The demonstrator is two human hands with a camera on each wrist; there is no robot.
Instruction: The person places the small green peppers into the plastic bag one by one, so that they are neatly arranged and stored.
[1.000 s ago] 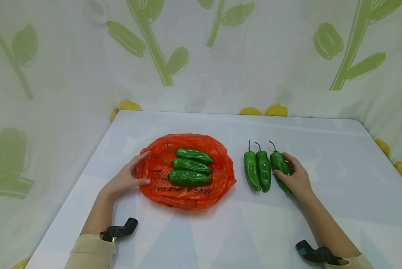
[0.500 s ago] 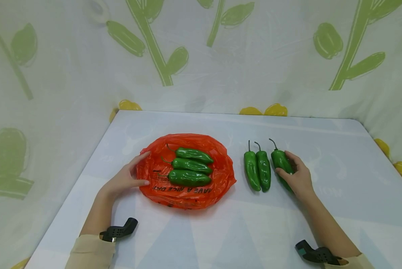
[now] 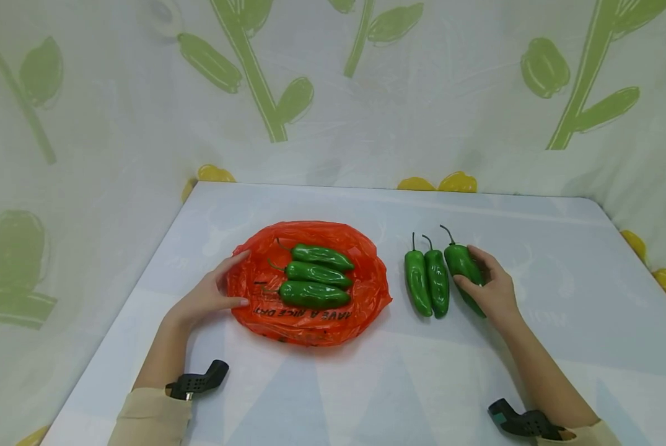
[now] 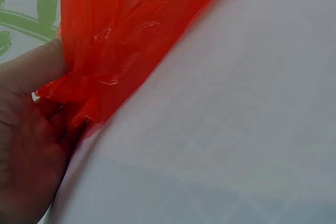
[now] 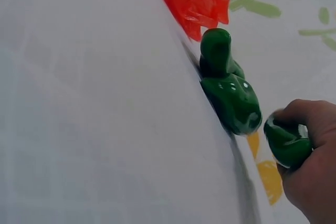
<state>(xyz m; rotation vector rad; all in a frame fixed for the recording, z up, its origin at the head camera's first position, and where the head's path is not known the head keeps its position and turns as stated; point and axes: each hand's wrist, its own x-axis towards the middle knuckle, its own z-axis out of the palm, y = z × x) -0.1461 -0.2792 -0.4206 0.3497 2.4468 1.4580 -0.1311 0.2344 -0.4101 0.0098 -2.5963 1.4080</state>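
Observation:
A crumpled red plastic bag lies spread on the table, with three green chili peppers side by side on it. At its left edge my left hand holds the plastic; in the left wrist view the thumb and curled fingers are around the bunched bag. My right hand grips another green chili pepper, stem pointing away from me. The right wrist view shows this held pepper raised off the tabletop. Two more peppers lie next to each other between it and the bag.
The white table has a pale blue triangle pattern. Behind it hangs a white cloth with green plant prints. A black wrist camera sits on the left wrist, another camera on the right.
The pepper in my right hand has shifted slightly away from me and up, its stem ending a bit farther up in the view. My left hand and the bag stay put.

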